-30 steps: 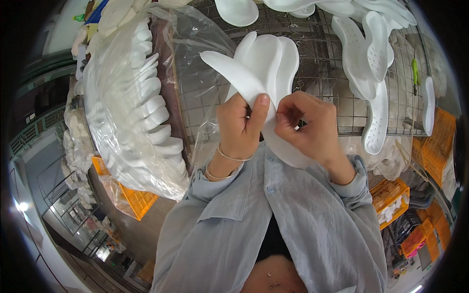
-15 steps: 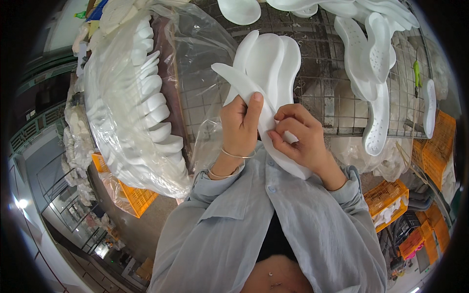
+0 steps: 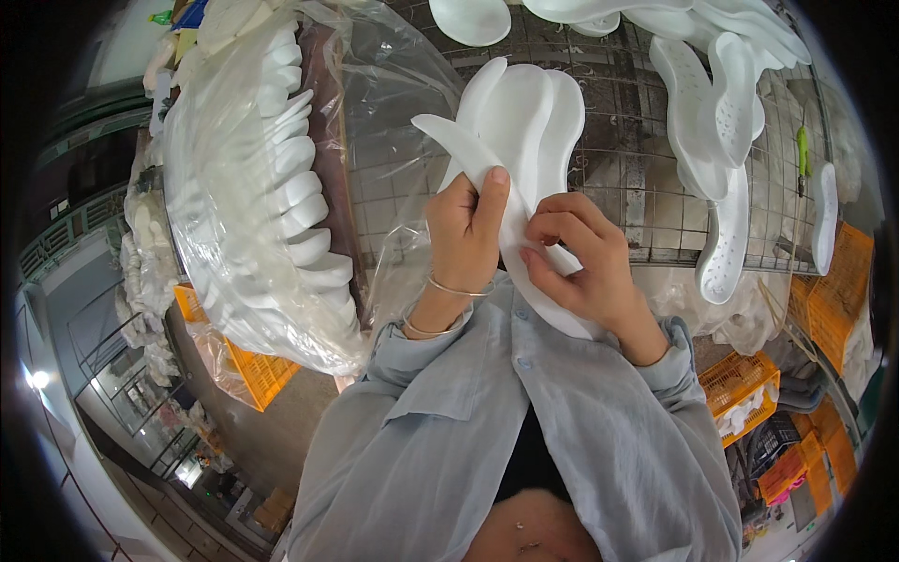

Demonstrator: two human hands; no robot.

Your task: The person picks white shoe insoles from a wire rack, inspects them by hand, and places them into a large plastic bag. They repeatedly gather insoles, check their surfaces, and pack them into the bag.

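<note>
I see the white insole (image 3: 515, 225) over the shirt (image 3: 468, 375), clasped in the left hand (image 3: 465, 229); less tip shows beyond that hand than one second earlier. The right hand (image 3: 582, 258) curls half-closed at the insole's edge, grip unclear to me.

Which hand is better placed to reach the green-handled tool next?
Probably the right hand: it is nearer the green-handled tool, while the left hand grips the white curved piece.

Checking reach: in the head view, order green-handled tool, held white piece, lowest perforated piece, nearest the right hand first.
1. Held white piece: at the right hand.
2. Lowest perforated piece: to the right.
3. Green-handled tool: farther right.
</note>
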